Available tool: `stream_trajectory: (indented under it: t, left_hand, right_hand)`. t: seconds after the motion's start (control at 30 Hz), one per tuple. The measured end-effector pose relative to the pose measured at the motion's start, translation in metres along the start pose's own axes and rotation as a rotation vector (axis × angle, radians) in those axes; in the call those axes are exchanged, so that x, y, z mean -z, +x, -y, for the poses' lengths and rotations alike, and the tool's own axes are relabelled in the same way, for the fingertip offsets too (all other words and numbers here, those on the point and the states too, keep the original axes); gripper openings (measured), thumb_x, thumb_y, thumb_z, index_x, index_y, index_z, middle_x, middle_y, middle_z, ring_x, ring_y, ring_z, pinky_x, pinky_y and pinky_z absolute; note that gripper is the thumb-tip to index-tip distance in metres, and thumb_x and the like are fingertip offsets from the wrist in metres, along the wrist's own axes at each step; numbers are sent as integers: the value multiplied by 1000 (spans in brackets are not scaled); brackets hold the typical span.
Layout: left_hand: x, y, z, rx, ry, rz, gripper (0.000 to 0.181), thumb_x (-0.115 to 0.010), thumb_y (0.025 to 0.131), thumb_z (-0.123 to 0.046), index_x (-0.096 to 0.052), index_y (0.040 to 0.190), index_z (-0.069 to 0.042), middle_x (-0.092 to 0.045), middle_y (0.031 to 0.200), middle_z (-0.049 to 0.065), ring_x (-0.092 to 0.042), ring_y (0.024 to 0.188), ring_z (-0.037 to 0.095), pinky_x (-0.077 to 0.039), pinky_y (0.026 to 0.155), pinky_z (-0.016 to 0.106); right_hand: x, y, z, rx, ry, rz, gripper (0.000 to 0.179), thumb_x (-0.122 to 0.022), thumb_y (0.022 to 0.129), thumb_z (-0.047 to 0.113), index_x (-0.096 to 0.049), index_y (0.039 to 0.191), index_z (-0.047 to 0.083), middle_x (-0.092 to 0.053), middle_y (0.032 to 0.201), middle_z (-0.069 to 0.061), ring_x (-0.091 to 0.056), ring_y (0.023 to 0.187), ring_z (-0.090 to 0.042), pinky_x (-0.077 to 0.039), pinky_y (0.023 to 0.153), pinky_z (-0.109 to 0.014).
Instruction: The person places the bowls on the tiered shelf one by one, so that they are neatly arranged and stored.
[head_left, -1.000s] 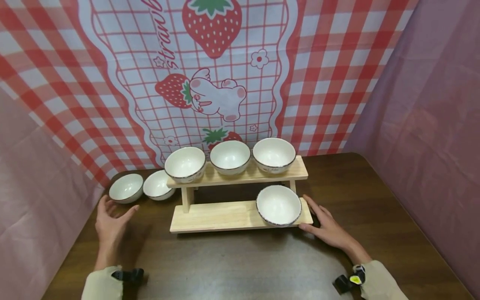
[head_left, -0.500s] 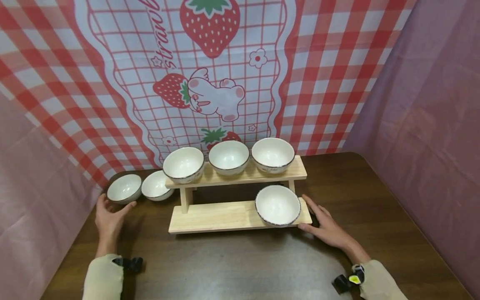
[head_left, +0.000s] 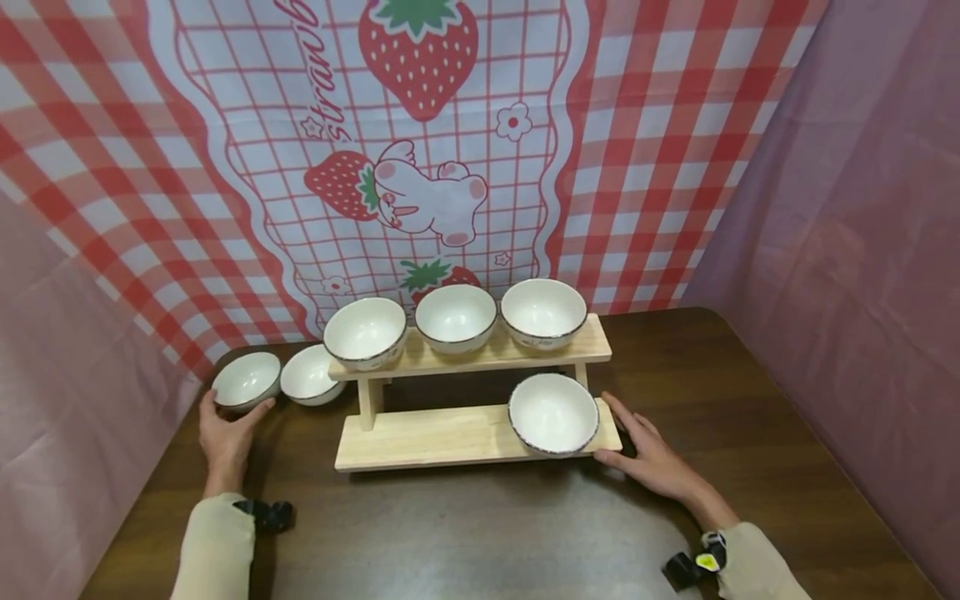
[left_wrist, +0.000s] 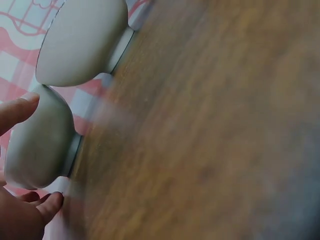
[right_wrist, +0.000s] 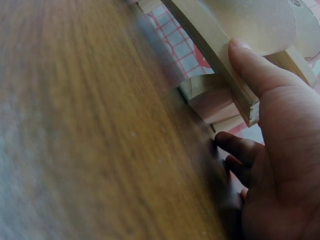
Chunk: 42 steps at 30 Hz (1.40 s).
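At the far left of the table, my left hand [head_left: 227, 433] spans a white, dark-rimmed bowl [head_left: 247, 382], thumb at its right side and fingers at its left. In the left wrist view the thumb [left_wrist: 25, 107] overlaps this bowl [left_wrist: 42, 142] near the rim, and its foot stands at the table. A second bowl [head_left: 309, 375] sits right beside it, partly behind the rack. My right hand [head_left: 656, 462] holds the right end of the two-tier wooden rack [head_left: 435, 435]. Its thumb [right_wrist: 245, 55] lies on the lower board's front edge, with other fingers bent below the board.
Three bowls line the upper shelf: left [head_left: 366, 333], middle [head_left: 456, 318] and right [head_left: 543, 312]. Another bowl [head_left: 553, 414] stands on the lower board, close to my right hand. A red-and-white strawberry cloth [head_left: 645, 150] hangs behind the brown table [head_left: 465, 533].
My left hand has moved in to the leftmost bowl, its thumb and fingers closing around the sides. My right hand stays at the rack's end. The bowls keep their places.
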<state>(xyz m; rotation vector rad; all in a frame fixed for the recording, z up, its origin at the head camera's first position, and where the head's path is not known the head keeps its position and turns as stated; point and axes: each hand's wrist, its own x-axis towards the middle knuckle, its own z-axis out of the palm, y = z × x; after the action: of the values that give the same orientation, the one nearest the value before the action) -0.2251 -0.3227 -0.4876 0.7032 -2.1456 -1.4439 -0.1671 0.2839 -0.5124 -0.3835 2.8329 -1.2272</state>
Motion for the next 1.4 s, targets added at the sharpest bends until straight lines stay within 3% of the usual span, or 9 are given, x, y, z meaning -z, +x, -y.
stream_trajectory:
  t: [0.2, 0.4, 1.03, 1.4]
  left_hand:
    - [-2, 7, 0, 19, 12, 9, 95, -79, 80, -14, -25, 158, -6, -29, 163, 21, -27, 150, 35, -18, 128, 42]
    - [-5, 11, 1, 30, 33, -1, 94, -79, 80, -17, -26, 157, -8, -30, 163, 20, -28, 150, 37, -19, 127, 44]
    - [-11, 9, 5, 64, -90, -137, 88, -87, 71, -13, -46, 149, -10, -45, 156, 16, -36, 144, 29, -21, 126, 34]
    - [-12, 7, 5, 76, -122, -179, 84, -88, 69, -11, -51, 145, -9, -47, 153, 16, -38, 142, 26, -23, 124, 31]
  right_hand:
    - [0, 0, 0, -1, 4, 0, 90, -74, 89, 38, -22, 160, 18, -37, 159, -22, -24, 142, -55, -24, 105, -75]
    - [0, 0, 0, -18, -9, 5, 90, -73, 90, 39, -21, 161, 20, -37, 159, -21, -26, 141, -54, -28, 102, -77]
    - [1, -1, 1, -27, 1, 7, 90, -73, 90, 40, -22, 160, 19, -39, 159, -21, -25, 141, -53, -26, 103, -77]
    - [0, -1, 1, -32, 2, 3, 89, -73, 89, 40, -22, 160, 20, -40, 158, -22, -27, 140, -53, -28, 102, -77]
